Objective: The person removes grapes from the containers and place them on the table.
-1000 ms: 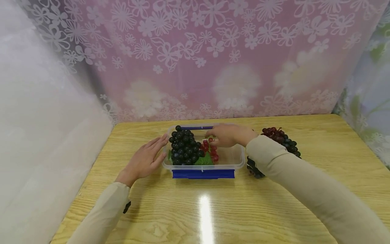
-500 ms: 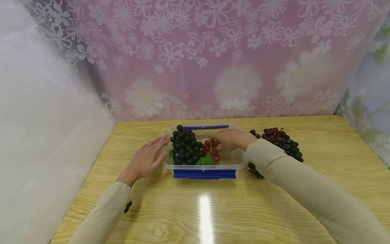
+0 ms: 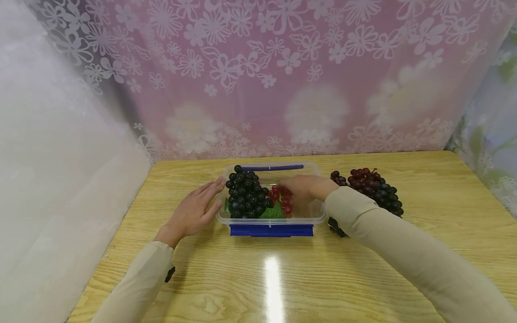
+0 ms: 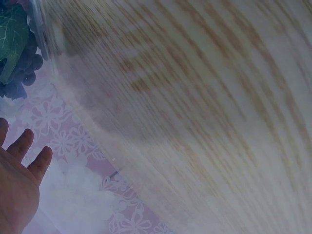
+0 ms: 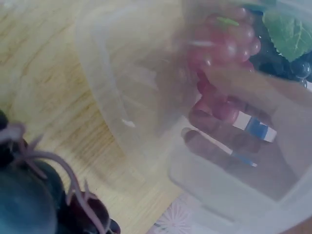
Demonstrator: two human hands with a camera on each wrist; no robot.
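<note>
— Head view: what is sitting around the right hand (image 3: 300, 188)?
— A clear box (image 3: 311, 215) is enclosing it, black grapes (image 3: 245, 196) lying beyond the fingertips.
— And its grip?
— Fingers are curling on red grapes (image 3: 280, 199) (partly hidden). The left hand (image 3: 193, 212) is resting flat against the box, fingers straight.

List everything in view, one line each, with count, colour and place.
box: one, clear with blue clips, mid-table.
black grapes: one bunch, in the box's left half.
red grapes: one small bunch, in the box, beside the black ones.
leaf: one, green, in the box at the front.
loose grapes: dark red and black bunches, on the table right of the box.
table: one, light wood.
curtain: pink, floral, behind the table.
left hand: flat against the box's left side.
right hand: inside the box, on the red grapes.
</note>
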